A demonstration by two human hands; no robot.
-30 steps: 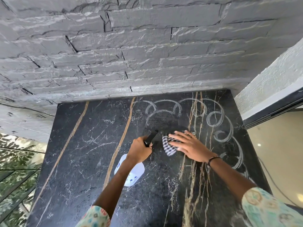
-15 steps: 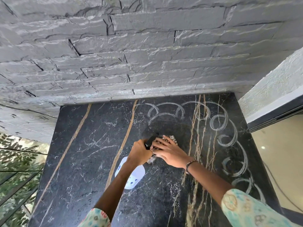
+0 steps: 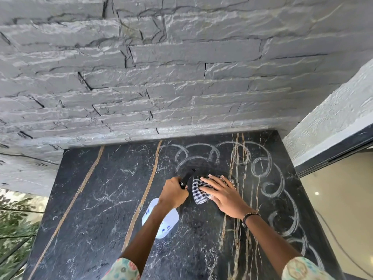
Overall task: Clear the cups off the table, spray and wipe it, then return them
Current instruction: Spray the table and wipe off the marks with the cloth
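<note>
- Counted on the black marble table [image 3: 96,199]: one spray bottle [image 3: 161,223], one checked cloth [image 3: 198,191], two hands. Zero cups in view.
- Left hand [image 3: 173,194]: fingers clenched round the black spray head; white bottle body hung below the wrist, partly hidden by the forearm. Not clear whether the bottle touched the table.
- Right hand [image 3: 224,194]: fingers straight and spread, pressed flat on the cloth, palm down. One dark bracelet [image 3: 250,216] on that wrist.
- Cloth lay bunched on the table, just right of the spray head, between the two hands, about mid-table.
- Looping pale wipe streaks [image 3: 264,172] noted along the far and right part of the table; counted roughly as several overlapping arcs, exact number not readable.
- Two patterned sleeves at the bottom edge.
- One grey stone wall [image 3: 181,77] behind the table; one pale floor [image 3: 343,209] to the right.
- Compared with half a second before: right hand shifted rightward, away from the left hand it had been touching; cloth, then mostly covered, showed again at the fingers' left side.
- Compared with one second before: right hand and cloth back in nearly the same spot.
- Left hand's grip on the bottle unchanged across all three frames.
</note>
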